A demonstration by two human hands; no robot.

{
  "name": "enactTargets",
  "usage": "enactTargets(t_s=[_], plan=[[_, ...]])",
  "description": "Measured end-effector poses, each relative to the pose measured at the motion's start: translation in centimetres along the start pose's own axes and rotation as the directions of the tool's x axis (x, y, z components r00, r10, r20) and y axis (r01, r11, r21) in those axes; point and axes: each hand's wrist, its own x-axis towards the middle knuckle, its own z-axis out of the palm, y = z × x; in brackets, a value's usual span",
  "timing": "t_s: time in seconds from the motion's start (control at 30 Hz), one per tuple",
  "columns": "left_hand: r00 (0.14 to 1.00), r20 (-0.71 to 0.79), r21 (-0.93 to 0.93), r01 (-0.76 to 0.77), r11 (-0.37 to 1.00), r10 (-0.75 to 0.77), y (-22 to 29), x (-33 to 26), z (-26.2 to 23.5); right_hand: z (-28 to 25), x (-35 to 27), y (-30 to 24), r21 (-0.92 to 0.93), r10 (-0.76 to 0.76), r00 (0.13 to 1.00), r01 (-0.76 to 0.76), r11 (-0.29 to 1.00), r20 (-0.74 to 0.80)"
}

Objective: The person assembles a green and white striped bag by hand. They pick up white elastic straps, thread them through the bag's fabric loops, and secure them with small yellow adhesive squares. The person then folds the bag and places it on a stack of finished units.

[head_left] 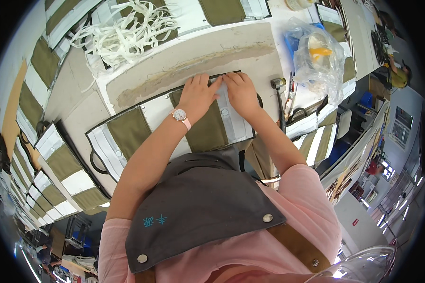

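A flat panel (127, 127) with olive and white stripes and dark edging lies on the table before me. My left hand (197, 96), a pink-strapped watch on its wrist, is at the panel's far edge, fingers bent over the dark edging and thumb stretched to the right. Close beside it, my right hand (242, 94) has its fingers together on the same edge near the far right corner. Both hands grip the edge there; what lies under the fingertips is hidden. A black loop handle (97, 162) sticks out at the panel's left end.
A heap of white strips (127, 30) lies at the far left. On the right are a hammer-like tool (278, 96), a slim pointed tool (290, 92) and a clear plastic bag (318, 56). More striped panels (68, 165) stack at left. People are in the background.
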Motion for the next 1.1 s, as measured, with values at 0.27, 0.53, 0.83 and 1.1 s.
enactTargets(t_s=[0.27,0.53,0.83,1.1], plan=[[0.999,0.021,-0.049,0.036,0.998,-0.035,-0.2,-0.3,-0.2,-2.1,-2.4,2.7,-0.108,0.218,0.973,-0.225,0.968,-0.076],[1.0,-0.018,-0.008,0.025,1.0,-0.025,0.1,-1.0,0.3,-3.3,-8.8,8.2,-0.585,0.674,0.737,-0.566,0.582,-0.042],[0.992,-0.035,-0.012,0.122,0.992,-0.123,-0.7,-3.2,-0.1,-9.3,0.0,-0.6,0.402,0.612,0.77,-0.624,0.669,0.177],[0.992,0.041,0.074,0.115,0.991,-0.118,-1.2,-5.0,-1.0,-4.4,0.1,0.4,0.049,0.453,0.821,-0.499,0.865,0.347]])
